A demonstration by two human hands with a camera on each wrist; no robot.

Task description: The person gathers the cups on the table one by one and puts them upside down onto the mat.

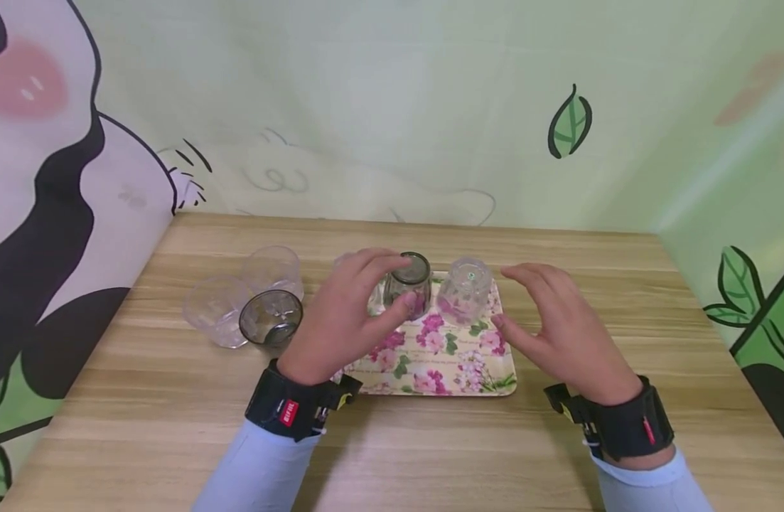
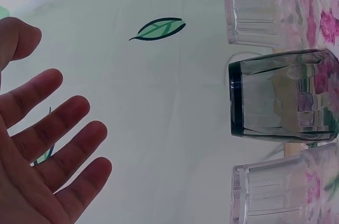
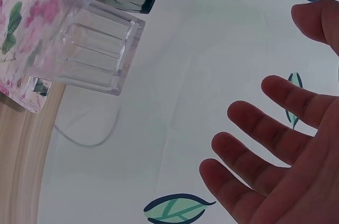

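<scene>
My left hand (image 1: 347, 313) hovers over the left part of a floral tray (image 1: 503, 380), fingers spread and holding nothing. A smoky grey glass (image 1: 414, 274) stands upside down on the tray, just beyond its fingertips in the head view. To the right, a clear glass (image 1: 465, 291) also stands upside down. My right hand (image 1: 561, 327) is held in the air beside that glass, fingers relaxed and apart from it. Another clear glass (image 2: 273, 189) is on the tray, mostly hidden behind the left hand in the head view.
Left of the tray, a smoky glass (image 1: 271, 320) and two clear glasses (image 1: 215, 309) stand mouth up, close together on the wooden table (image 1: 443, 455). A printed cloth wall (image 1: 366, 107) with leaves and a panda rises behind and at both sides.
</scene>
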